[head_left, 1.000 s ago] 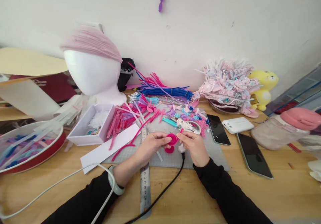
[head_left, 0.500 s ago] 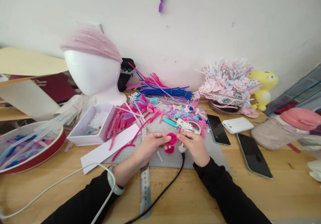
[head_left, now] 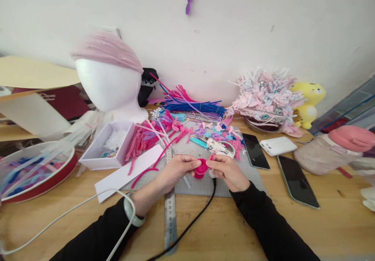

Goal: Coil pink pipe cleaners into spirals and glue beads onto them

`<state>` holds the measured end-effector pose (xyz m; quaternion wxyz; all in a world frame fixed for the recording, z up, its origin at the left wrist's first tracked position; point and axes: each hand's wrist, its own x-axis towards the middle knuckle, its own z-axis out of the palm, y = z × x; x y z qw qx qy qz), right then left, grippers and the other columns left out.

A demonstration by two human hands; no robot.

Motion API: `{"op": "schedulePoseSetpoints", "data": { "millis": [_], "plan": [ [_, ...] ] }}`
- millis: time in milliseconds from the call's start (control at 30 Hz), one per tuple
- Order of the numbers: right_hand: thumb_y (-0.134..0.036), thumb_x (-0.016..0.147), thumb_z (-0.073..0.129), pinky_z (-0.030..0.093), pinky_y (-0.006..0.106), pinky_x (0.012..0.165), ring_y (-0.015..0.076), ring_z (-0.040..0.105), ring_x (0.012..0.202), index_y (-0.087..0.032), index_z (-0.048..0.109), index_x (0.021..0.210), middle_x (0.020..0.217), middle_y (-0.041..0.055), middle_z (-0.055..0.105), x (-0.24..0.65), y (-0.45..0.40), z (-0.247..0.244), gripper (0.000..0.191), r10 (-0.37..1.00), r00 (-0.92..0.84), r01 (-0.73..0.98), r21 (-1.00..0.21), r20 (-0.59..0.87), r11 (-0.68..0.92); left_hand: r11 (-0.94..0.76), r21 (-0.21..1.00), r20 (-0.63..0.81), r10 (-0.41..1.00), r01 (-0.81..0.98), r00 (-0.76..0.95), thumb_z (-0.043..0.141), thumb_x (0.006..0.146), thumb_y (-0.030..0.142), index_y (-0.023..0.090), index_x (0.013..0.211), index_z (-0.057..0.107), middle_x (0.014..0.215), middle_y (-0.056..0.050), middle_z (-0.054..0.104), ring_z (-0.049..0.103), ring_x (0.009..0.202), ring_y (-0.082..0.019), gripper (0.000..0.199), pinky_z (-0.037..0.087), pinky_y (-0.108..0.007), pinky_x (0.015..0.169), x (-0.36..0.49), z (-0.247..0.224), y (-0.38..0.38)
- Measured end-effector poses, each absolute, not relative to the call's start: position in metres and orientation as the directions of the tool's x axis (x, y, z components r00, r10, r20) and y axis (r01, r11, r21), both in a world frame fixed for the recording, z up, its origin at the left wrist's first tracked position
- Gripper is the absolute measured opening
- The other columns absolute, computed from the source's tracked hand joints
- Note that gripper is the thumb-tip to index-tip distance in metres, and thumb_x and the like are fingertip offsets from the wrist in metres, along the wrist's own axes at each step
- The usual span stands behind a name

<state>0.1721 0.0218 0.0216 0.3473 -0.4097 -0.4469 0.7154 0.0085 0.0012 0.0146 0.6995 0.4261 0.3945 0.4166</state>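
Note:
Over the grey cutting mat, my left hand pinches a hot-pink pipe cleaner coil, wound into round loops, by its left side. My right hand is closed at the coil's right side, its thumb and forefinger on a short pink end that sticks up between them. Just behind the right hand lie a turquoise-handled tool and a whitish object, partly covered by the fingers. A steel ruler runs under my left wrist, and a black cable leads from below the right hand.
A white mannequin head, an open white box and a red-sided round tin stand left. Behind are pipe cleaner bundles. Phones, a power bank and a bottle are right. A white cable crosses the left forearm.
The pink coil has tilted and its loops overlap more in view. My right hand has shifted slightly right and turned, still close to the coil. The left hand has barely moved.

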Motion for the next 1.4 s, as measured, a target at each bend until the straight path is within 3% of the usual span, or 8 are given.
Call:
{"op": "schedulePoseSetpoints", "data": {
  "millis": [200,433,700,1233,1400],
  "plan": [
    [-0.028,0.062,0.065,0.012,0.02,0.039,0.0016,0.02,0.037,-0.014,0.051,0.056,0.04,-0.0093,0.031,0.168,0.019,0.018,0.021,0.944,-0.28,-0.198,-0.952,-0.173,-0.233,0.295,0.845,-0.175,0.94,-0.445,0.292,0.054,0.073,0.037,0.011,0.068,0.061,0.061,-0.001,0.058,0.049,0.055,-0.008,0.027,0.038,-0.022,0.058,0.01,0.017,0.001],
    [-0.028,0.062,0.065,0.011,0.02,0.038,0.0024,0.017,0.038,-0.015,0.046,0.053,0.04,-0.0099,0.026,0.164,0.019,0.014,0.024,0.969,-0.2,-0.259,-0.946,-0.144,-0.194,0.286,0.87,-0.179,0.942,-0.402,0.284,0.063,0.066,0.025,0.012,0.065,0.061,0.062,0.0,0.056,0.048,0.058,-0.008,0.014,0.037,-0.021,0.059,0.008,0.019,0.002],
    [-0.029,0.062,0.065,0.012,0.019,0.038,0.0022,0.017,0.038,-0.015,0.048,0.053,0.04,-0.0096,0.028,0.165,0.019,0.013,0.024,0.966,-0.215,-0.239,-0.952,-0.142,-0.193,0.245,0.887,-0.144,0.953,-0.392,0.268,0.061,0.067,0.027,0.012,0.067,0.06,0.061,0.0,0.054,0.047,0.059,-0.009,0.015,0.036,-0.021,0.06,0.006,0.016,0.003],
    [-0.037,0.058,0.066,0.015,0.02,0.036,0.0025,0.022,0.037,-0.014,0.054,0.055,0.042,-0.0082,0.034,0.162,0.018,0.011,0.026,0.956,-0.231,-0.087,-0.975,-0.178,-0.203,0.129,0.99,-0.12,0.98,-0.051,0.158,0.061,0.065,0.037,0.014,0.062,0.064,0.053,0.001,0.055,0.044,0.052,-0.011,0.024,0.034,-0.022,0.056,0.003,0.016,0.006],
    [-0.039,0.06,0.063,0.014,0.02,0.035,0.0025,0.024,0.036,-0.013,0.06,0.061,0.046,-0.0051,0.043,0.167,0.023,0.009,0.026,0.965,-0.218,-0.008,-0.988,-0.146,-0.151,0.118,0.993,-0.116,0.987,-0.007,0.108,0.063,0.063,0.036,0.015,0.063,0.066,0.052,0.001,0.056,0.044,0.052,-0.01,0.022,0.034,-0.022,0.055,0.0,0.017,0.008]
  ]
}}
